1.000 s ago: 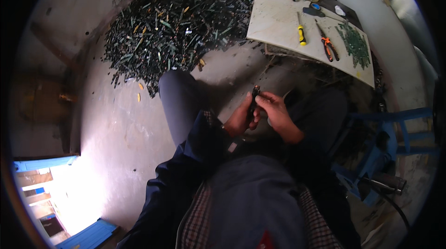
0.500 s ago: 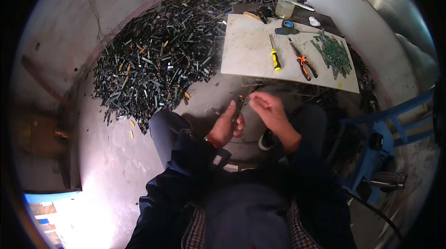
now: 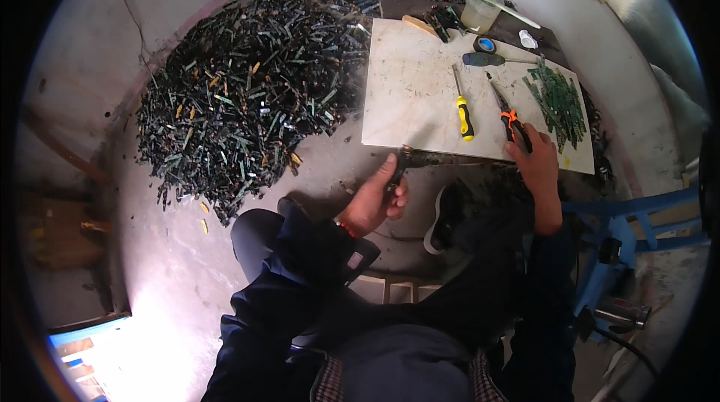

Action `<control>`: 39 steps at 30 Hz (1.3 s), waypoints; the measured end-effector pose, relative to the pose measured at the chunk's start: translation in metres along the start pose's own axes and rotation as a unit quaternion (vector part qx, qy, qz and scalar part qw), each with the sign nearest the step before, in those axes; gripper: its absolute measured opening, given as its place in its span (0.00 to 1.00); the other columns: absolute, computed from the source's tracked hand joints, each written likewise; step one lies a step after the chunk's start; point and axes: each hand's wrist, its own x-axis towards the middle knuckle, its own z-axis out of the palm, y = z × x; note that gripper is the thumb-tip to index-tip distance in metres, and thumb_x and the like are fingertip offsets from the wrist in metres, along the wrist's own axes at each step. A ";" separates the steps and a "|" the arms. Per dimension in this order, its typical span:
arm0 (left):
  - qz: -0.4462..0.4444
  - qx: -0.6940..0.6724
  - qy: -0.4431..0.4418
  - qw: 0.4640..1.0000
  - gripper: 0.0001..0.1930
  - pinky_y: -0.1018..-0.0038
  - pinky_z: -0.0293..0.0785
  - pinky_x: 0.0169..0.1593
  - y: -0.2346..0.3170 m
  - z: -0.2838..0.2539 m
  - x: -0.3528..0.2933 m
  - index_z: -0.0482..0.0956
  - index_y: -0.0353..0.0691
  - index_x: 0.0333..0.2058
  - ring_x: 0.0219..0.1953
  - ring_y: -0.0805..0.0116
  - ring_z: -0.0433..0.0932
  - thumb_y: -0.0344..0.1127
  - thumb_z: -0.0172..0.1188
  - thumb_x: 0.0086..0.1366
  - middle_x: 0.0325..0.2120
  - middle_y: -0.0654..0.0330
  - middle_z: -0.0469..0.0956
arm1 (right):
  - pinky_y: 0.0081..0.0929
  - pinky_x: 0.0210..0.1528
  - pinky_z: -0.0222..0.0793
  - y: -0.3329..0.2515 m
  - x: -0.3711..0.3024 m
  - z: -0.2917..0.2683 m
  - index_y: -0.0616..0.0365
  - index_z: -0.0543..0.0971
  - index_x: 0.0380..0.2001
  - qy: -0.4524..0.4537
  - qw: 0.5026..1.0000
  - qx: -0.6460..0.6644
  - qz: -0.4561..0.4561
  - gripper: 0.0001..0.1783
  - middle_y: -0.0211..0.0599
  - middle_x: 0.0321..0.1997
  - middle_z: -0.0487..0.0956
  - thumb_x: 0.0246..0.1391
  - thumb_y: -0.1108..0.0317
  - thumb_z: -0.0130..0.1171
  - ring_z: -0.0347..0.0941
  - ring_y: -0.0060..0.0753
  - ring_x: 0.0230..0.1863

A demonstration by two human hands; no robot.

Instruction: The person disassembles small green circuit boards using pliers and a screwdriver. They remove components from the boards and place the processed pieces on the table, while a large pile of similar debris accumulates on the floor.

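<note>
My left hand is closed round a slim dark piece with a coppery top end, thumb along its side. Most of that piece is hidden in the fist. Over at the board's near right, my right hand has thumb and fingers around the handles of the orange-and-black long-nose pliers, which lie flat with their jaws pointing away. To their left lies a yellow-and-black screwdriver. A stack of green strips lies just right of the pliers.
A pale board carries the tools, with a dark-handled screwdriver, blue tape roll and cloudy plastic cup toward its far side. A big heap of dark strips covers the floor at left. A blue stool stands at right.
My right hand has left the spot beside my left hand and reached right and forward onto the pliers' handles. My left hand still grips the dark piece. The view has shifted slightly.
</note>
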 end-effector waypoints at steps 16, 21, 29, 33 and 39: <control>0.046 0.023 0.036 0.998 0.30 0.77 0.58 0.22 0.012 0.010 0.011 0.66 0.45 0.22 0.16 0.73 0.60 0.67 0.43 0.68 0.17 0.64 0.66 | 0.21 0.29 0.65 -0.043 -0.052 -0.042 0.60 0.77 0.44 -0.219 0.568 0.779 0.152 0.21 0.38 0.39 0.78 0.58 0.55 0.50 0.73 0.27 0.34; 0.073 0.078 0.085 0.991 0.31 0.76 0.57 0.22 0.009 0.003 0.010 0.66 0.46 0.21 0.16 0.73 0.60 0.69 0.42 0.67 0.16 0.64 0.65 | 0.19 0.31 0.66 -0.076 -0.083 -0.029 0.61 0.74 0.49 -0.385 0.489 0.774 0.115 0.21 0.38 0.39 0.78 0.55 0.60 0.56 0.73 0.29 0.32; 0.092 0.151 0.109 0.978 0.32 0.76 0.57 0.22 0.007 0.000 0.012 0.68 0.44 0.21 0.15 0.73 0.62 0.69 0.41 0.67 0.16 0.64 0.67 | 0.23 0.31 0.67 -0.097 -0.092 0.006 0.63 0.72 0.52 -0.471 0.602 0.642 0.061 0.25 0.41 0.39 0.79 0.48 0.67 0.53 0.74 0.26 0.33; 0.098 0.157 0.122 0.975 0.31 0.77 0.60 0.22 0.010 0.000 0.009 0.69 0.42 0.22 0.14 0.74 0.65 0.65 0.45 0.68 0.15 0.62 0.70 | 0.20 0.27 0.66 -0.101 -0.087 -0.003 0.62 0.72 0.53 -0.502 0.597 0.621 0.080 0.26 0.41 0.40 0.80 0.48 0.67 0.52 0.76 0.27 0.36; 0.102 0.142 0.115 0.978 0.31 0.76 0.60 0.22 0.010 -0.001 0.011 0.70 0.41 0.22 0.14 0.74 0.65 0.65 0.45 0.68 0.15 0.62 0.70 | 0.18 0.25 0.64 -0.107 -0.086 -0.002 0.60 0.72 0.52 -0.477 0.660 0.574 0.085 0.24 0.36 0.40 0.80 0.48 0.70 0.52 0.76 0.25 0.36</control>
